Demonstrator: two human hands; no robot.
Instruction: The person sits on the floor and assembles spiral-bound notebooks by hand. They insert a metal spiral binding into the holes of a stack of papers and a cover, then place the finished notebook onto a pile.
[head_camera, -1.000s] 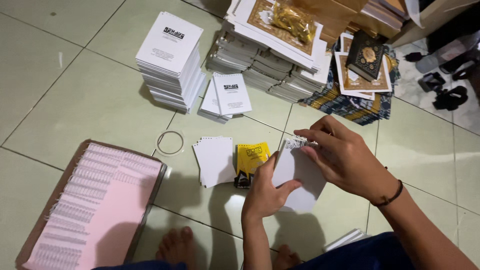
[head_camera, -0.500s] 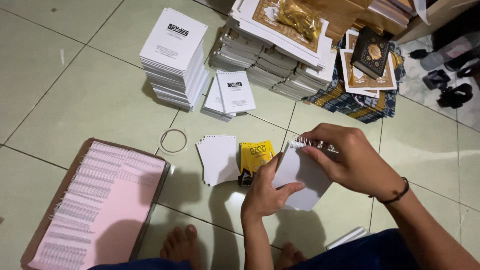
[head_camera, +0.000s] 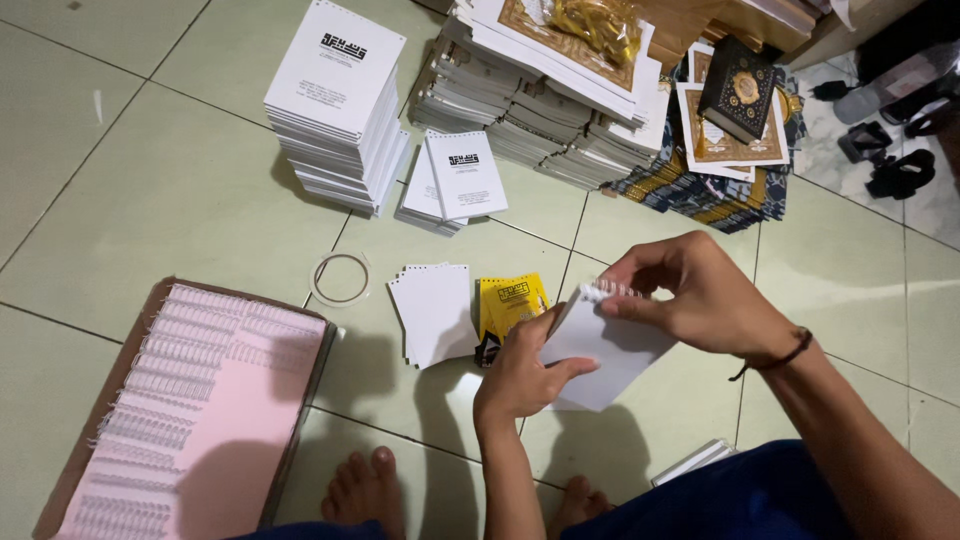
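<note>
Head view, looking down at a tiled floor (head_camera: 150, 190). Your left hand (head_camera: 520, 375) grips the lower left edge of a small white booklet (head_camera: 610, 350), fingers closed on it with the thumb on top. Your right hand (head_camera: 690, 295) is closed over the booklet's upper edge, fingertips pinching a white wire spiral binding (head_camera: 600, 291) seated along that edge. The booklet is held tilted above the floor, directly in front of you, between your hands; the right hand covers its upper right part.

Just left of the booklet lie a yellow packet (head_camera: 510, 305) and, touching it, a small fanned pile of punched white sheets (head_camera: 435, 312). A thin clear ring (head_camera: 340, 278) lies on the tile left of those. At lower left, an open cardboard tray (head_camera: 140, 330) holds rows of white spiral bindings on pink paper. Farther off stand a tall stack of white printed booklets (head_camera: 335, 100), a low pile of bound booklets (head_camera: 455, 178), and large stacks of sheets (head_camera: 540, 90) topped by a gold-patterned cover. To their right, gold-and-white covers (head_camera: 725, 145) carry a dark book (head_camera: 745, 90). Your bare feet (head_camera: 365, 490) show at the bottom edge.
</note>
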